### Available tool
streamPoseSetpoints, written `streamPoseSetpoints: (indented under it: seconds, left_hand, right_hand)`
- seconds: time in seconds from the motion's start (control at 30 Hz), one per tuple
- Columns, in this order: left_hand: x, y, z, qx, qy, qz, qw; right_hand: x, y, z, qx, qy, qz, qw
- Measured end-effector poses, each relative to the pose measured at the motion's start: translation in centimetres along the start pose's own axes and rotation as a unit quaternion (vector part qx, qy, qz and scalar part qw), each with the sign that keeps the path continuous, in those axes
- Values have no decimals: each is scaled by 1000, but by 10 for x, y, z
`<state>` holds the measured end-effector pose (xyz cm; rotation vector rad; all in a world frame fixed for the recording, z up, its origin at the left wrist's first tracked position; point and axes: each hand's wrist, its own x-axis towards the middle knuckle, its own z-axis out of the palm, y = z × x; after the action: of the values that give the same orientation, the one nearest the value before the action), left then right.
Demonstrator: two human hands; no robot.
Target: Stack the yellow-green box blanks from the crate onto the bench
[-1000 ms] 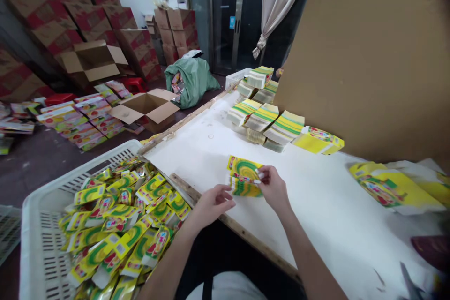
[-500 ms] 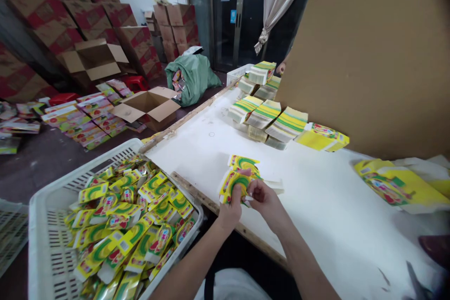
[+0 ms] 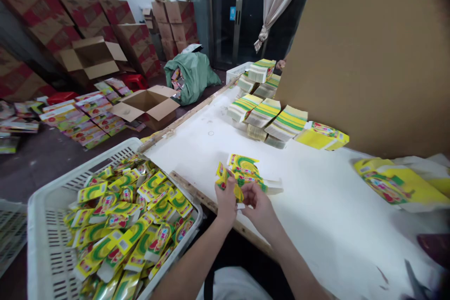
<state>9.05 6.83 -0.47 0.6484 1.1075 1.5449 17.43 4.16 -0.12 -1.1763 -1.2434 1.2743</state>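
Note:
Near the front edge of the white table, my left hand (image 3: pixel 227 197) is wrapped round a small yellow-green carton (image 3: pixel 221 176), which is tilted upright. My right hand (image 3: pixel 257 201) is at the carton's lower right end, its fingers bent and pinched close to a white flap. Just behind the hands, more flat yellow-green cartons (image 3: pixel 244 163) lie on the table (image 3: pixel 197 150). To the left, a white plastic basket (image 3: pixel 40 225) holds several cartons of the same kind in a loose heap.
Bundled carton stacks (image 3: pixel 286 122) stand at the table's back, beside a large cardboard sheet (image 3: pixel 362 56). A yellow packet (image 3: pixel 390 183) and scissors (image 3: pixel 415 281) lie right. Open boxes (image 3: pixel 151 105), a green sack (image 3: pixel 195 77) and stacked boxes occupy the floor. Part of another person's hand (image 3: pixel 280 64) shows behind.
My left hand has turned the carton from lying broad side up to a narrower, tilted view and shifted slightly left. My right hand has moved slightly left and down with it.

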Motion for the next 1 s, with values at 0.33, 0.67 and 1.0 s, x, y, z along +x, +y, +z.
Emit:
streamPoseSetpoints:
  seconds: [0.33, 0.67, 1.0]
  left_hand:
    - [0, 5, -21, 93, -82, 51, 991]
    - [-4, 84, -31, 388, -204, 273, 856]
    - [-9, 36, -25, 495, -326, 184, 784]
  right_hand:
    - [-3, -6, -17, -228, 101, -133, 959]
    - [-5, -19, -44, -448, 87, -345, 821]
    - [-6, -10, -20, -126, 119, -127, 977]
